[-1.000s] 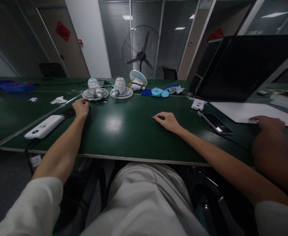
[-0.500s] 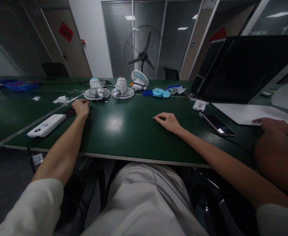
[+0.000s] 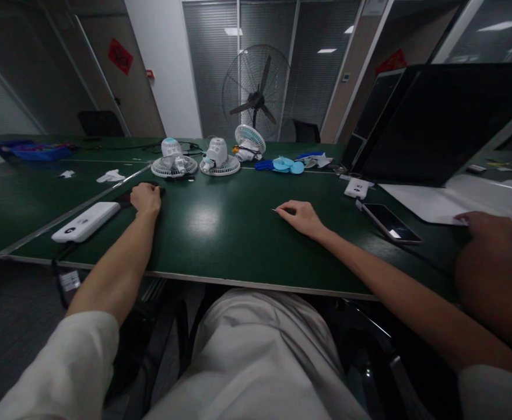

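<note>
My left hand rests on the green table with its fingers curled. A dark flat object shows on both sides of it; what the fingers hold, if anything, is hidden. Just to its left lies a long white device with a round dark mark. My right hand is closed, thumb and forefinger pinching a small thin light piece that points left, too small to name. Beyond my hands stand white fan parts: two fan heads with their grilles face down and one tilted fan head.
Light blue fan blades lie at the back. To the right are a phone, a small white device and a big black screen. Another person's hand touches white sheets. A blue tray sits far left.
My left hand has turned and shifted slightly down, its fingers more curled. My right hand keeps its pinch in place. The other person's white sheet has lifted and curled at the right.
</note>
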The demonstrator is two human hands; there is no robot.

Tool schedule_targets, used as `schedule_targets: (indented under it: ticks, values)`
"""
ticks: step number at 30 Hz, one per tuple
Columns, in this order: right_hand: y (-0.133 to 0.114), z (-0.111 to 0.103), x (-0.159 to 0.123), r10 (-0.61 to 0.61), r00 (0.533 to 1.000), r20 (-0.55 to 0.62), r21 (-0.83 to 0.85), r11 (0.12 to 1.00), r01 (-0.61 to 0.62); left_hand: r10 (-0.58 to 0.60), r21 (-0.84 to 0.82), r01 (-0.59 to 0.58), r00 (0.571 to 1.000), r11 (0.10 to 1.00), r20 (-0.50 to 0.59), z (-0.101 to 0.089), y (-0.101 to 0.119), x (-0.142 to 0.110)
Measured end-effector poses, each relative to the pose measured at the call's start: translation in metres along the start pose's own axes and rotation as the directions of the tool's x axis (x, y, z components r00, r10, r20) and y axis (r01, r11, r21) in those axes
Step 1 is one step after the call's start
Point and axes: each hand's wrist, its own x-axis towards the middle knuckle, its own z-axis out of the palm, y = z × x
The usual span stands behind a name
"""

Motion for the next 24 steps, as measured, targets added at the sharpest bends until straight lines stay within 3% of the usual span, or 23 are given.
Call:
schedule_targets:
  ticks: [3,11,14,24]
  values:
    - [-0.001,-0.001,0.0,0.001,1.0,0.016,0.008,1.0,-0.001,-0.185,-0.074,0.181,0.981,0.981,-0.058,0.001,0.003,0.0]
    - [0.0,0.0,0.0,0.0,1.0,0.017,0.009,1.0,0.0,-0.087,-0.044,0.083,0.992,0.996,-0.091,-0.006,0.016,-0.006]
    - [-0.001,0.0,0.0,-0.007,1.0,0.021,0.005,1.0,0.007,-0.078,-0.059,0.074,0.995,0.996,-0.061,-0.005,0.017,-0.007]
    - [0.002,0.001,0.002,-0.017,1.0,0.004,-0.024,1.0,0.017,-0.04,-0.012,0.039,0.993,0.999,-0.11,-0.006,0.023,-0.008]
